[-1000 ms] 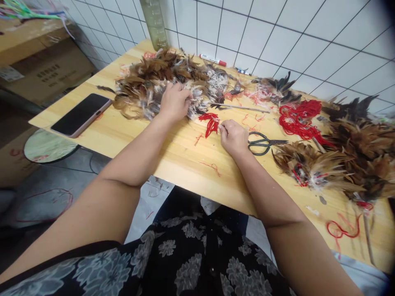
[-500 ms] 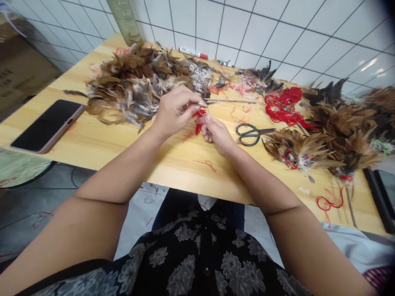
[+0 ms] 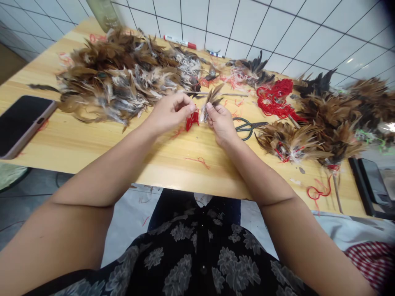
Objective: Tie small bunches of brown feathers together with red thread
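Note:
My left hand [image 3: 173,112] is over the middle of the wooden table, thumb and forefinger pinched together. Red yarn [image 3: 192,120] shows at its fingertips and hangs just below them. To its right, my right hand [image 3: 221,121] pinches a small bunch of brown feathers [image 3: 213,98], tips pointing up and pale fluffy ends down. A thin stick [image 3: 231,94] lies behind both hands. Beside my right hand rest black-handled scissors [image 3: 248,126], partly covered by the hand. Further right is a tangled heap of red yarn [image 3: 277,98].
A large pile of loose feathers [image 3: 123,78] spreads at back left, with a phone [image 3: 26,123] nearer the left edge. Bound feather bunches [image 3: 293,142] crowd the right side. Markers [image 3: 179,42] lie along the tiled wall. A black tray-like object [image 3: 361,185] sits at far right.
A small bunch of feathers now shows upright in my right hand, which has lifted slightly and moved apart from my left hand. The whole view has shifted a little.

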`<control>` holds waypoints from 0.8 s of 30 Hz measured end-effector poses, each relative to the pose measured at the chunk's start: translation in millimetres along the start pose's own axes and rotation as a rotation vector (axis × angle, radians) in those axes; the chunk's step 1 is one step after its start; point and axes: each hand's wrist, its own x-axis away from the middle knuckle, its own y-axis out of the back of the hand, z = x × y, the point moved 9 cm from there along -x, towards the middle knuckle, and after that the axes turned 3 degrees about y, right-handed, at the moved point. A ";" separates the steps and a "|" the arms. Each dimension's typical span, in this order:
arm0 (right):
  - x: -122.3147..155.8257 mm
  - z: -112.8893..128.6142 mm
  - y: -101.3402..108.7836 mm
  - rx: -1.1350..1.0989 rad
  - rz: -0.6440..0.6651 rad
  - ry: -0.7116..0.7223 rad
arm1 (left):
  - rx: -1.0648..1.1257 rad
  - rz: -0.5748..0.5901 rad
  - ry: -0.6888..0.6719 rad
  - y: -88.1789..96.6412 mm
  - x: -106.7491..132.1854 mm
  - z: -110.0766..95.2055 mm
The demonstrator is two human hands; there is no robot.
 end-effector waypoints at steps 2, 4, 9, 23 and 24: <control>-0.4 3.8 0.8 0.033 0.001 0.075 | 0.087 0.095 0.119 -11.7 2.5 1.9; 0.3 6.5 1.6 0.074 0.007 0.140 | 0.148 0.131 0.202 -20.6 6.0 0.3; 1.8 4.5 -1.0 0.133 0.051 0.195 | 0.280 0.069 0.301 -28.0 10.9 0.2; -22.4 -19.2 20.5 0.200 -0.025 0.192 | 0.556 0.000 0.372 -21.2 7.2 10.2; -23.9 -19.3 21.5 0.217 -0.024 0.212 | 0.550 -0.023 0.372 -18.7 6.6 10.1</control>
